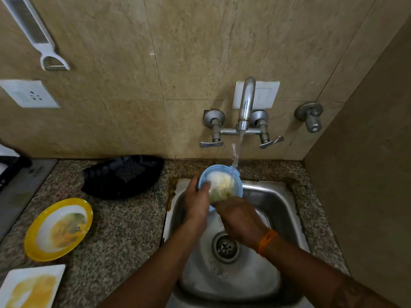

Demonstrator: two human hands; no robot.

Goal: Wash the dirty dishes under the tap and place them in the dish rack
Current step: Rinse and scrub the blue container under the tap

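Beige stone tiles are backing a speckled granite counter [124,230], and I am looking down into a steel sink [278,203] with its drain [225,247] showing. Water is running from the wall tap [245,103] onto a light blue bowl [238,185], which is tilted over the back of the sink and holding pale, foamy residue. I am seeing the left hand [196,202] gripping the bowl's left rim, thumb hooked over the edge. The right hand [239,215] is curling at the bowl's lower edge — what its fingers are pinching I cannot tell. An orange band [266,241] is circling the right wrist. On the counter to the left, a black dish rack [124,176] is sitting near the wall, with a yellow-rimmed plate [59,228] and a white square plate [31,287] — both smeared with yellow — lying nearer to me.
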